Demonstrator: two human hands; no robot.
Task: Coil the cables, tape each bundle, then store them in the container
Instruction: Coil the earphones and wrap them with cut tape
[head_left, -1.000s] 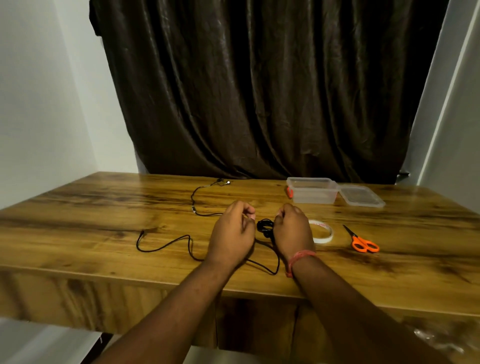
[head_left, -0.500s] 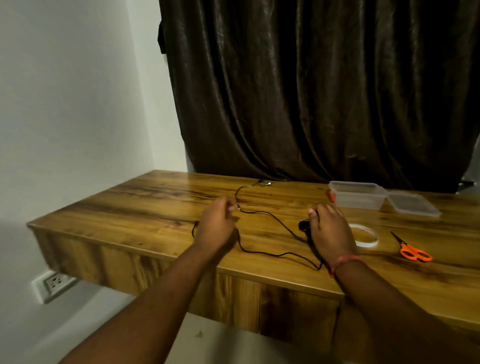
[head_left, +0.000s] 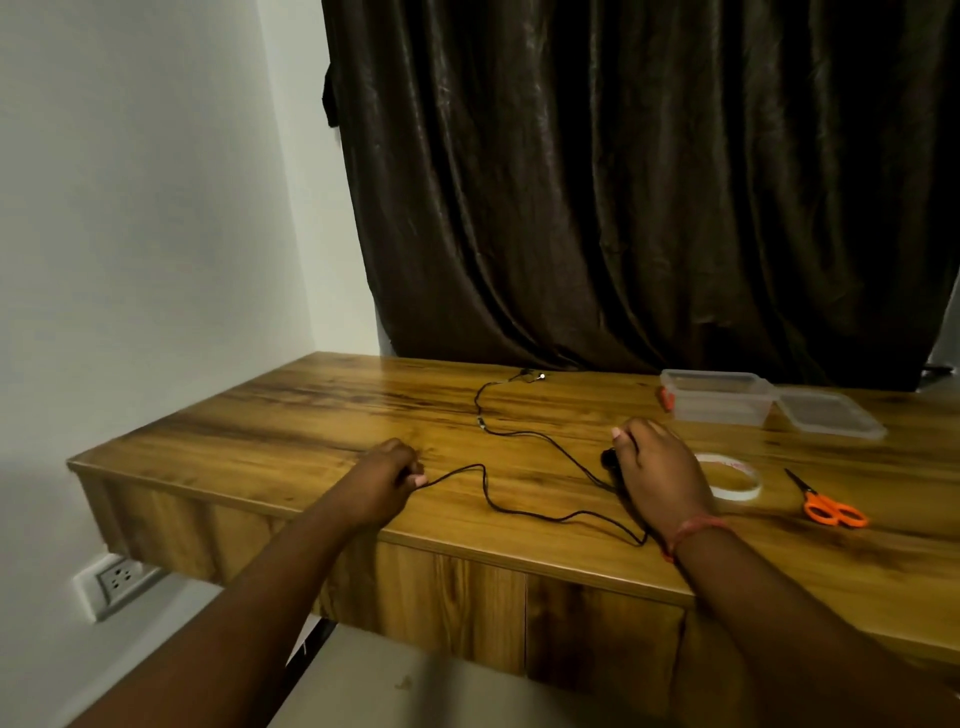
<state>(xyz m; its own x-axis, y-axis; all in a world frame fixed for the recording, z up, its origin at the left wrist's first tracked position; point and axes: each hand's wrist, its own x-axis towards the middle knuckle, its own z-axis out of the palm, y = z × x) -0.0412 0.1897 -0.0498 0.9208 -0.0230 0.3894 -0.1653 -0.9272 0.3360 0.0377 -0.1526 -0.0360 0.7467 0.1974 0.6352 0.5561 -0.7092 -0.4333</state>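
Your left hand (head_left: 382, 475) pinches the thin black cable (head_left: 524, 512) near its free end, fingers curled round it, low on the wooden table (head_left: 291, 415). Your right hand (head_left: 657, 475) grips a small coiled bunch of that cable w/ curled fingers; can't tell how many loops are in there, the hand hides most of it. Between the hands the cable lies slack in a wavy run near the front edge, and another stretch trails off toward the back of the table, ending by the dark curtain (head_left: 623, 182).

Judging by this, coiling is only begun: nothing is taped, nothing is stored.

Risks from here:
- The slack sags close to the table edge. Pull fast w/ the left and it could slip over and snag.
- The far stretch is loose and kinked. Wind it in w/o running it through your fingers and it prob twists, so the bundle won't sit flat.
- Ease the right-hand grip to reach for tape and the loops likely spring open, as thin cable doesn't hold shape.
- The tape roll (head_left: 730, 475) lies just beside your right hand, scissors (head_left: 831, 506) past it; both need a free hand, so cutting tape one-handed is awkward.
- The clear container (head_left: 714, 400) sits open at back right, its lid (head_left: 831, 413) beside it. An oversized coil may not fit.
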